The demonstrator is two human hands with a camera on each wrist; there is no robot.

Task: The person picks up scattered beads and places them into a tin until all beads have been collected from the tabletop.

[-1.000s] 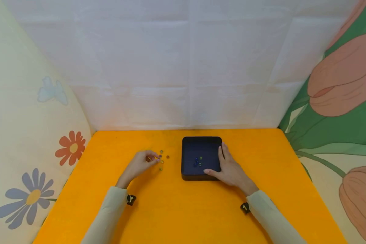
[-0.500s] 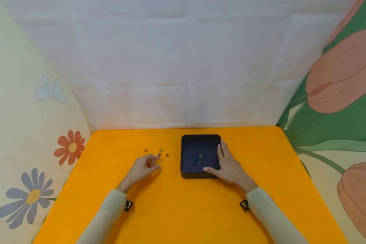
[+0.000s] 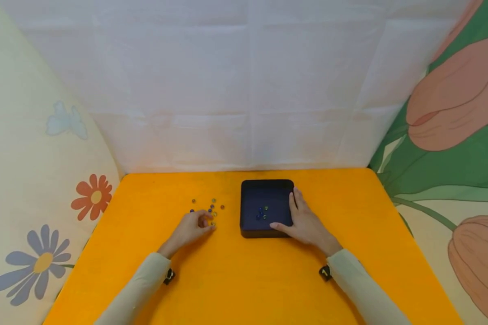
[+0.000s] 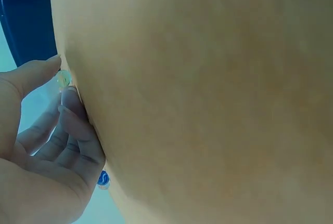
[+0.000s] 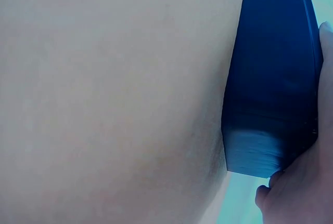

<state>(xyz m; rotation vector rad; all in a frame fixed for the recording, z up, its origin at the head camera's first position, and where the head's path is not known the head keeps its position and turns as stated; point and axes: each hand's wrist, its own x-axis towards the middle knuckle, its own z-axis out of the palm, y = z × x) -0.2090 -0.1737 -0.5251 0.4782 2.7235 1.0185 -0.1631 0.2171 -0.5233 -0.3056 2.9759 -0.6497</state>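
My left hand is low over the orange table, thumb and fingertips on either side of a yellow-green glass marble, which it pinches. A blue marble lies just past the curled fingers in the left wrist view. Close around the hand are several other loose marbles, among them a brown one and a green one. My right hand grips the near right corner of a dark square tray, fingers along its right wall and thumb over the near rim. Blue and green marbles lie inside the tray.
An orange cloth covers the table. A white sheet hangs behind it, and flower-printed sheets stand at both sides. The tray's low walls rise right of the loose marbles.
My left hand has drawn back slightly toward me from the middle marbles, and its parted thumb and finger have come together at the nearest one. The right hand stays on the tray.
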